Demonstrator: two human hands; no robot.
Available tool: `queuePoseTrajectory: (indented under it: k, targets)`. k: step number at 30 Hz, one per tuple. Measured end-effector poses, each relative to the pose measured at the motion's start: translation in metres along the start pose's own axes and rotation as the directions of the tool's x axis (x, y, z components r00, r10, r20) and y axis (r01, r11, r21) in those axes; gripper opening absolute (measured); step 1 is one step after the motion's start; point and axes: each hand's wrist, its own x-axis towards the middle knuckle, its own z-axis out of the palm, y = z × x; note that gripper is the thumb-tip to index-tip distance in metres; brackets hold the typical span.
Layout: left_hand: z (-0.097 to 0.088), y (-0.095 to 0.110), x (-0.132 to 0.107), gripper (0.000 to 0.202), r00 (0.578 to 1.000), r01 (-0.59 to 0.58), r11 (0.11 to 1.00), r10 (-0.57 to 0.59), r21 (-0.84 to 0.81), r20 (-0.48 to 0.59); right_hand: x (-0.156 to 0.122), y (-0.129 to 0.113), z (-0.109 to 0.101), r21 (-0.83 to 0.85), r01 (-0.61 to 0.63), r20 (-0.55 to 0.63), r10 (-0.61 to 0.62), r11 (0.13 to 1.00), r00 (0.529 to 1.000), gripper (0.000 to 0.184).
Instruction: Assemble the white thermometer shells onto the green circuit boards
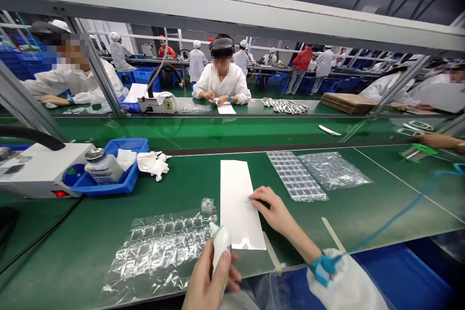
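Note:
My left hand [214, 276] is wrapped round a white handheld plastic device [222, 242] with a narrow tip, held upright above the near edge of the bench. Beyond it lies a long white sheet [236, 203]. At the sheet's right edge is my right hand [272, 208], its fingertips drawn together low over the paper; whatever they pinch, if anything, is too small to see. A clear plastic blister tray [160, 242] lies left of the sheet, with a crumpled clear scrap [207, 205] at its far corner. A blue strap [323, 269] circles my right wrist.
At left stand a white machine [39, 169] and a blue bin [127, 184] holding a bottle [103, 167]. Another blister tray [296, 174] and a clear bag [334, 169] lie right. A blue cord [395, 215] crosses the right side. Co-workers sit across the green belt [218, 133].

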Motion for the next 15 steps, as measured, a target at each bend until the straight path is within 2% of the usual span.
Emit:
queuePoseTrajectory:
  k: [2,5,13,15]
  targets:
    - [0.011,0.009,0.015,0.048,0.999,-0.044,0.999,0.044,0.028,-0.011,0.014,0.021,-0.002,-0.105,-0.009,0.017,0.011,0.994,1.000,0.016]
    - [0.021,0.010,0.030,0.047,0.997,-0.052,0.994,0.057,0.094,-0.050,0.022,0.036,0.001,-0.128,-0.016,0.042,0.021,0.992,0.999,0.011]
    - [0.024,-0.002,0.043,0.050,1.000,-0.020,0.993,0.023,0.119,-0.020,0.029,0.035,0.006,-0.113,-0.072,0.030,0.076,0.991,0.997,0.011]
    - [0.024,-0.004,0.044,0.050,0.999,0.007,0.995,-0.002,0.103,-0.047,0.029,0.035,0.009,-0.094,-0.083,0.008,0.084,0.992,0.996,0.013]
